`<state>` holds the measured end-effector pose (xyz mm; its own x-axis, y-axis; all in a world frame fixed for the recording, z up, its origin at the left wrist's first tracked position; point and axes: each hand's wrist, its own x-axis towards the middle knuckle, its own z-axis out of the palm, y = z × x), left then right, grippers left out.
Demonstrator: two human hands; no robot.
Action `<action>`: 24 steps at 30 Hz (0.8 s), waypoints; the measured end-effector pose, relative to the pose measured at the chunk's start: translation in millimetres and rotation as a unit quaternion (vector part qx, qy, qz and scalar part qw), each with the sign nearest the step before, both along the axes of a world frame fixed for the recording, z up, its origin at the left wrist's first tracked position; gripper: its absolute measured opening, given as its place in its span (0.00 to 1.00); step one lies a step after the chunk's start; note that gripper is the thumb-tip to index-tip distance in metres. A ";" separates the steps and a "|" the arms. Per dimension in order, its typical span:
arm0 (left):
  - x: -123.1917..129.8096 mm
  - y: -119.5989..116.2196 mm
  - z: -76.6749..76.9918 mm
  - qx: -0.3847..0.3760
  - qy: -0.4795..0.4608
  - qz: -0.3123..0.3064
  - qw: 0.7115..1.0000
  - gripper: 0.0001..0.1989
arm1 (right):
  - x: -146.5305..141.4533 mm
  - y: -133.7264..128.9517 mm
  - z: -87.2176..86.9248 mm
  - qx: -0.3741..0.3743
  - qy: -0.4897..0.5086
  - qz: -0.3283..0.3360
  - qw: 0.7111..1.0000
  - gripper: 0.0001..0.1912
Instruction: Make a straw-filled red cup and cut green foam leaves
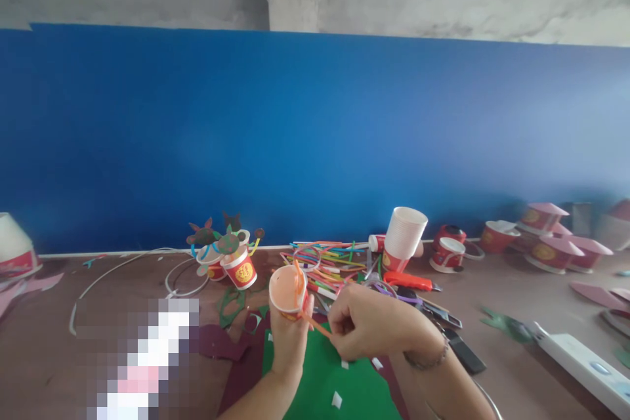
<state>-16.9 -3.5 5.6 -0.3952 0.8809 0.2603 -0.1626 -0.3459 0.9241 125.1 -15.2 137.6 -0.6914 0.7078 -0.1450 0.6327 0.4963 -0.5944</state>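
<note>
In the head view my left hand (289,336) holds a red and white paper cup (284,287) tilted so that its inside faces me. An orange strip (298,279) stands inside the cup along its right side. To the right, my right hand (347,321) is closed on an orange stick (317,326) that runs from the cup's lower right edge to my fingertips. Both hands are over a green sheet (325,377) with small white scraps (336,399) on it.
Behind the hands lie many coloured sticks (329,266), a stack of cups (404,236) and an orange cutter (411,281). Decorated cups (239,268) stand at the back left, pink-topped cups (554,252) at the right. A white power strip (585,367) lies front right.
</note>
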 end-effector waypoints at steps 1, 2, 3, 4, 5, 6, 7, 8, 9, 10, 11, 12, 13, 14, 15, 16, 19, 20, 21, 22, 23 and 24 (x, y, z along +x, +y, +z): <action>0.3 -0.1 -0.4 -0.008 0.004 -0.001 1.000 0.26 | 2.3 1.1 1.0 0.008 0.000 -0.008 1.000 0.05; 0.9 -0.7 -0.7 -0.012 0.013 -0.002 1.000 0.27 | 3.9 2.3 2.4 0.020 0.005 -0.022 1.000 0.06; 1.6 -1.5 -1.0 -0.009 0.022 -0.004 1.000 0.27 | 4.5 3.4 3.9 0.036 0.016 -0.043 0.998 0.08; 2.4 -2.7 -1.5 0.000 0.030 -0.008 1.000 0.27 | 3.9 4.3 5.5 0.055 0.029 -0.070 0.996 0.10; 3.2 -3.9 -2.1 0.011 0.037 -0.014 0.999 0.26 | 2.2 4.9 6.9 0.076 0.044 -0.102 0.991 0.13; 3.8 -5.1 -3.0 0.023 0.046 -0.018 0.999 0.26 | -0.6 5.2 7.9 0.100 0.055 -0.136 0.984 0.15; 4.2 -6.3 -3.9 0.033 0.057 -0.020 0.998 0.25 | -4.2 5.2 8.3 0.127 0.060 -0.163 0.977 0.17; 4.2 -7.5 -4.9 0.039 0.072 -0.015 0.997 0.25 | -8.3 5.0 8.2 0.152 0.058 -0.183 0.970 0.18; 4.0 -8.6 -5.6 0.041 0.089 -0.008 0.995 0.24 | -12.6 4.7 7.5 0.180 0.050 -0.199 0.962 0.18; 3.6 -9.7 -6.0 0.043 0.107 -0.001 0.993 0.24 | -16.9 4.4 6.2 0.203 0.030 -0.219 0.954 0.19; 3.2 -11.0 -5.9 0.044 0.124 0.006 0.991 0.24 | -21.0 4.4 4.4 0.220 0.004 -0.240 0.945 0.19; 2.9 -12.3 -5.1 0.046 0.138 0.012 0.989 0.24 | -24.6 4.7 2.3 0.233 -0.025 -0.262 0.936 0.19; 2.9 -13.8 -3.8 0.050 0.147 0.015 0.988 0.24 | -27.9 5.2 -0.1 0.242 -0.052 -0.282 0.927 0.18; 3.1 -15.3 -2.0 0.055 0.153 0.015 0.987 0.25 | -30.6 5.9 -2.4 0.249 -0.072 -0.296 0.919 0.17; 3.6 -16.8 0.1 0.057 0.155 0.011 0.986 0.25 | -32.9 6.5 -4.5 0.255 -0.079 -0.302 0.915 0.15; 4.3 -18.2 2.3 0.058 0.153 0.001 0.987 0.26 | -34.7 6.9 -6.3 0.259 -0.077 -0.299 0.915 0.14; 6.3 -20.9 7.2 0.053 0.137 -0.055 0.988 0.30 | -36.4 6.3 -8.6 0.250 -0.024 -0.237 0.938 0.12; 6.8 -21.2 8.0 0.048 0.127 -0.075 0.988 0.31 | -35.5 5.8 -8.4 0.238 0.003 -0.205 0.949 0.12; 7.1 -21.2 8.4 0.043 0.115 -0.093 0.988 0.30 | -34.0 5.6 -7.8 0.221 0.033 -0.173 0.959 0.11; 7.3 -21.0 8.7 0.038 0.103 -0.106 0.988 0.30 | -31.9 5.9 -7.1 0.197 0.065 -0.145 0.967 0.11; 7.4 -20.6 9.1 0.033 0.092 -0.113 0.989 0.29 | -29.4 7.1 -6.3 0.168 0.099 -0.125 0.973 0.11; 7.7 -20.1 9.7 0.030 0.084 -0.113 0.990 0.28 | -26.7 9.0 -5.7 0.137 0.132 -0.119 0.975 0.11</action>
